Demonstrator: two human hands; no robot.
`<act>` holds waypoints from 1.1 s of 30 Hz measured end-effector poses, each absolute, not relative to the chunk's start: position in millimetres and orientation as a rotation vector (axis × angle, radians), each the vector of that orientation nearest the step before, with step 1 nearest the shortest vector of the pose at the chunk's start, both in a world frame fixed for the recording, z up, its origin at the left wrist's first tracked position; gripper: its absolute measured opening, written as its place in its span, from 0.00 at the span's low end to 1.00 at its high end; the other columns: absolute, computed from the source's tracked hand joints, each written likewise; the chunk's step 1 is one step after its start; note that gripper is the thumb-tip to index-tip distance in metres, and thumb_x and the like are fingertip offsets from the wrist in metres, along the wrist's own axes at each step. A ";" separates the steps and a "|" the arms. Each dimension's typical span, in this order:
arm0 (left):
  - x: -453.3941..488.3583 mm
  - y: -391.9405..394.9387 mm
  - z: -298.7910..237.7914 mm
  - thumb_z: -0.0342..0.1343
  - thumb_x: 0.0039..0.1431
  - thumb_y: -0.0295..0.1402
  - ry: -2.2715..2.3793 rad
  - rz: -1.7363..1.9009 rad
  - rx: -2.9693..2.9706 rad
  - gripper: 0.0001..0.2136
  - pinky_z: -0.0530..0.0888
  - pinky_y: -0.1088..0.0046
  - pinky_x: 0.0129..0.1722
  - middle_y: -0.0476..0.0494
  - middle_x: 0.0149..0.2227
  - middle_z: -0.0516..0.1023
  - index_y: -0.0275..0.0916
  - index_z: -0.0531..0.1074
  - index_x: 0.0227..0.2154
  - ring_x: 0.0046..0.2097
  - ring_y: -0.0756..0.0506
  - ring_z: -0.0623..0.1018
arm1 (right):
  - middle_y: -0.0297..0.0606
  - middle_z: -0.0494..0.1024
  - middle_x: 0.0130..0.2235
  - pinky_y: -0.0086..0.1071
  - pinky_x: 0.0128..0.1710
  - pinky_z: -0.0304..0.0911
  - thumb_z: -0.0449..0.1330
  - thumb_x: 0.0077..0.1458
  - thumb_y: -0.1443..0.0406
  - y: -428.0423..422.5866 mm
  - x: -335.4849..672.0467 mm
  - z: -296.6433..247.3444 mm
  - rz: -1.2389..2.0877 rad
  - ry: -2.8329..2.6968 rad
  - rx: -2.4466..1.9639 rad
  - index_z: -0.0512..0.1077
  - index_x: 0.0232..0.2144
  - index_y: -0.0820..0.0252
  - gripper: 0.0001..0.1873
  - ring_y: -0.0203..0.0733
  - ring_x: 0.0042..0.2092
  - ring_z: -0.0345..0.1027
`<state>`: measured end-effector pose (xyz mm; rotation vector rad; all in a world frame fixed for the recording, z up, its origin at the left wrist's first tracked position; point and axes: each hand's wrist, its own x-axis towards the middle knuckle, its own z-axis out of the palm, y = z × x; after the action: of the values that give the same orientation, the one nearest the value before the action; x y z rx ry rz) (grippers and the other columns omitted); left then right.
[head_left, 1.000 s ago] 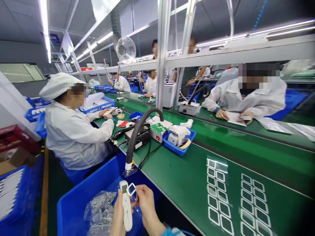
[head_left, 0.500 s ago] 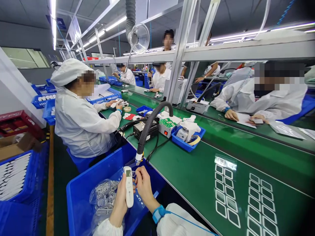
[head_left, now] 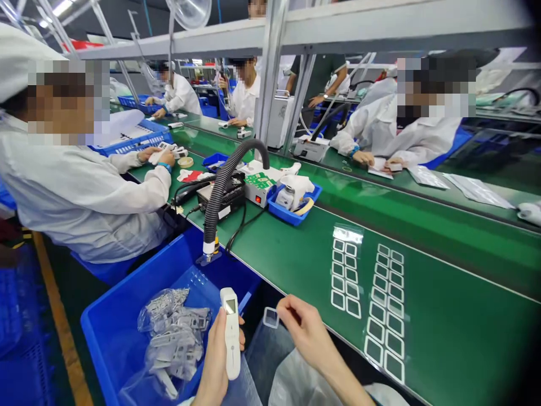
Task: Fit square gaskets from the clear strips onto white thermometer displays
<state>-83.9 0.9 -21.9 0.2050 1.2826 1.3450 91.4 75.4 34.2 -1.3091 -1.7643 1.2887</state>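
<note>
My left hand (head_left: 216, 352) is wrapped round a white handheld device (head_left: 232, 344) with a small grey display near its top, held nearly upright. To its right, my right hand (head_left: 307, 332) pinches the edge of a small clear square window piece (head_left: 271, 317) with a white border. The piece is apart from the device. On the green bench to the right lie two clear sheets, a shorter one (head_left: 345, 276) and a longer one (head_left: 384, 316), both bearing rows of similar white-bordered squares.
A blue bin (head_left: 99, 327) at lower left holds bagged grey-white parts (head_left: 175, 344). A black flexible hose (head_left: 217, 192) arches over its far edge. Behind are a switched box (head_left: 257, 194) and a blue tray (head_left: 291, 214). A co-worker (head_left: 84, 197) sits at left, others across the bench.
My right hand has moved right, away from the device, with the clear window piece in its fingers. My left hand still holds the device. The view has turned down and to the right.
</note>
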 end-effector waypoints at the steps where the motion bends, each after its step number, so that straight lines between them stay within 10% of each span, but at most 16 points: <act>1: -75.6 -2.0 -18.8 0.54 0.55 0.60 1.267 1.315 0.230 0.28 0.65 0.79 0.22 0.45 0.20 0.72 0.33 0.74 0.32 0.22 0.51 0.69 | 0.30 0.62 0.24 0.30 0.28 0.49 0.53 0.60 0.56 73.0 106.2 38.6 1.327 -1.723 -1.360 0.65 0.24 0.59 0.16 0.36 0.27 0.53; 33: 22.8 4.2 46.0 0.59 0.50 0.60 1.173 0.901 0.391 0.30 0.67 0.75 0.25 0.41 0.23 0.75 0.33 0.75 0.39 0.23 0.49 0.70 | 0.21 0.53 0.16 0.26 0.17 0.35 0.67 0.44 0.53 35.2 203.1 63.0 1.666 -0.803 -1.389 0.65 0.19 0.58 0.19 0.25 0.17 0.39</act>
<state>22.8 4.2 46.0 0.3912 1.1725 0.9014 203.1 35.2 63.0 -1.3886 -0.8030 1.6663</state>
